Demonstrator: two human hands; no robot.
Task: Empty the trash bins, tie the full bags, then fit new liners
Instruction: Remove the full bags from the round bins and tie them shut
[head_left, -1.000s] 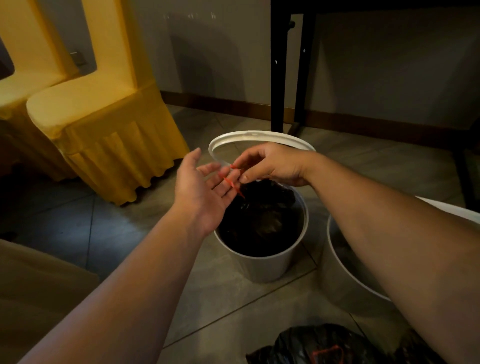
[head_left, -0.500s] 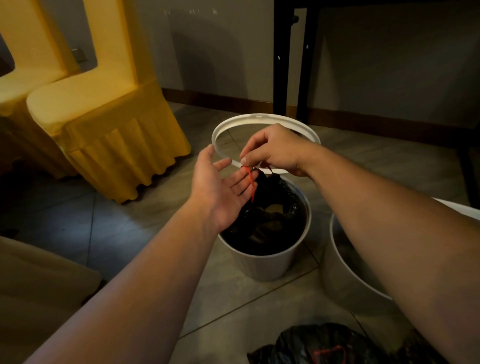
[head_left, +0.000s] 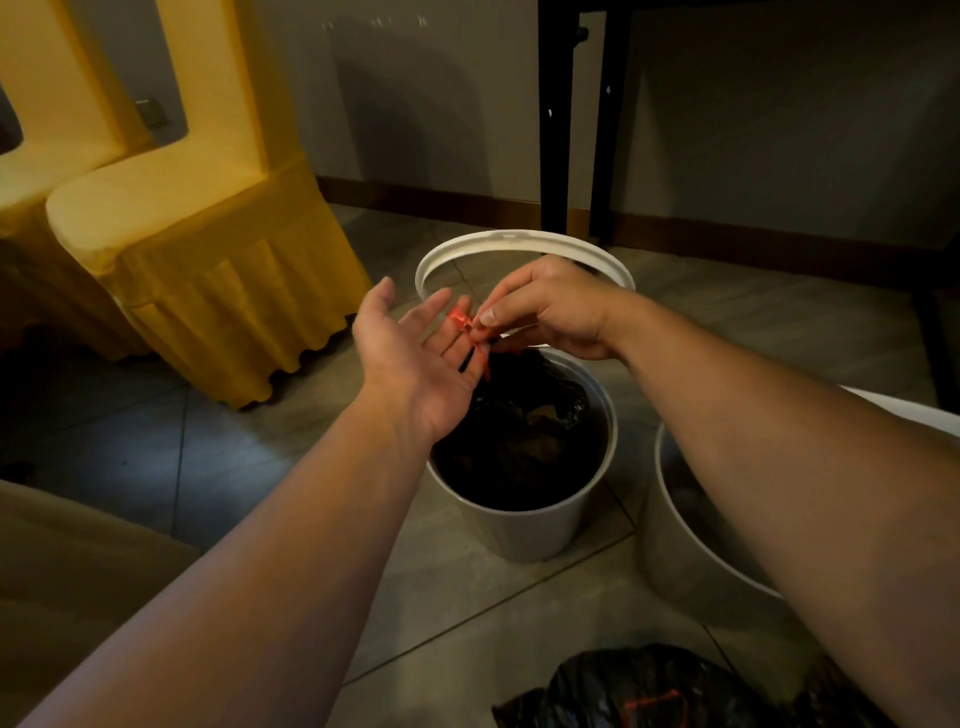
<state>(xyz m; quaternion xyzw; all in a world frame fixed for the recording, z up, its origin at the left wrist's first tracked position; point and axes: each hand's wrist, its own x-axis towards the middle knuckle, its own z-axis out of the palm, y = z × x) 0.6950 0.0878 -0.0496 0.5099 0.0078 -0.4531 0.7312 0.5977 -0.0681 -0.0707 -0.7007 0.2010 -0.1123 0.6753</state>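
Pinching thin red drawstring (head_left: 460, 317): right hand (head_left: 550, 306); left hand (head_left: 415, 358) flat, palm up; round white plastic bin (head_left: 524, 525) on grey tiled floor (head_left: 234, 441); yellow fabric-covered chairs (head_left: 208, 234) left.

Around the white bin (head_left: 524, 530): bare floor (head_left: 249, 457) at 8 o'clock; yellow chair (head_left: 208, 249) at 10, table legs (head_left: 556, 130) at 12, another bin (head_left: 685, 561) at 3, black bag (head_left: 597, 686) at 5.

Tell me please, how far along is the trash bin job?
Done: one black bag with a red tie lies out on the floor. In hand: the right hand pinches the red drawstring of the liner bag still inside the white bin; the open left hand supports it. Left: lifting that bag out, the second bin at the right, and new liners, none visible.
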